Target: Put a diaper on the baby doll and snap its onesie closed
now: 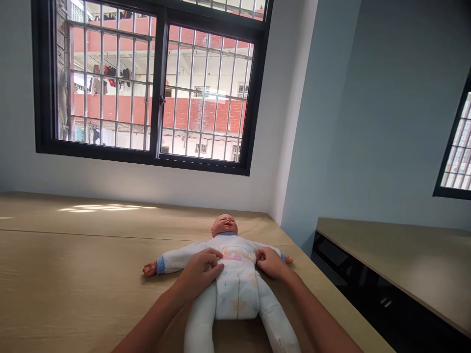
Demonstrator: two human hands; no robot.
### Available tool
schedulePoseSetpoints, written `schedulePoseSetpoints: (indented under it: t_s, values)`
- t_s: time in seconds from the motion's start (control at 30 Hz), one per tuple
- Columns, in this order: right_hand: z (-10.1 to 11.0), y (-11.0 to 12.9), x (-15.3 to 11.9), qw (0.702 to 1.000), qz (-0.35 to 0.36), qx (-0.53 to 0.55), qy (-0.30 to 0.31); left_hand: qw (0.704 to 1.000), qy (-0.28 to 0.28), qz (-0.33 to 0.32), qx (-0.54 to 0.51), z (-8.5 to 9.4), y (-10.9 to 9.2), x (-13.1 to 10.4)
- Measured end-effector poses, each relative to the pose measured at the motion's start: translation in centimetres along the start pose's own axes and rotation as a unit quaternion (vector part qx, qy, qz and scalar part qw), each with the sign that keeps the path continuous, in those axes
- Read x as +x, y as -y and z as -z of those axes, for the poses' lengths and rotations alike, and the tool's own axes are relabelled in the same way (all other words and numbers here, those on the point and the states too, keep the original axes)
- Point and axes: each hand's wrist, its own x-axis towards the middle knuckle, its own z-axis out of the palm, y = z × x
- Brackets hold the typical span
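Observation:
A baby doll [196, 251] in a white top with blue cuffs and collar lies on its back, head away from me, arms spread. Around its hips is a white diaper [236, 289] with a coloured print at the waist and a line down the front. My left hand [201, 270] is closed at the left side of the diaper's waist, thumb and fingers pinching its edge. On the opposite side, my right hand [271, 262] is curled shut at the waist edge. The fingertips of both hands are partly hidden. The doll's white legs stretch towards me.
The doll lies on a wooden table [73, 284] near its right edge. Past a gap on the right stands another table [405, 255] with a dark side. A barred window [159, 88] is in the wall behind, and sunlight patches fall on the tabletop at the back left.

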Motion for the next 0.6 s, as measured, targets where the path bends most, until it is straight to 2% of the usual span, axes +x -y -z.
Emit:
schedulePoseSetpoints:
  t_s: [0.37, 0.6]
  values:
    - [-0.21, -0.97, 0.42, 0.999, 0.028, -0.033, -0.002, 1.0, -0.006, -0.007, -0.007, -0.07, 0.15, 0.15]
    - [-0.14, -0.73, 0.27, 0.999, 0.034, -0.038, -0.003, 1.0, -0.022, -0.01, -0.001, -0.02, 0.18, 0.22]
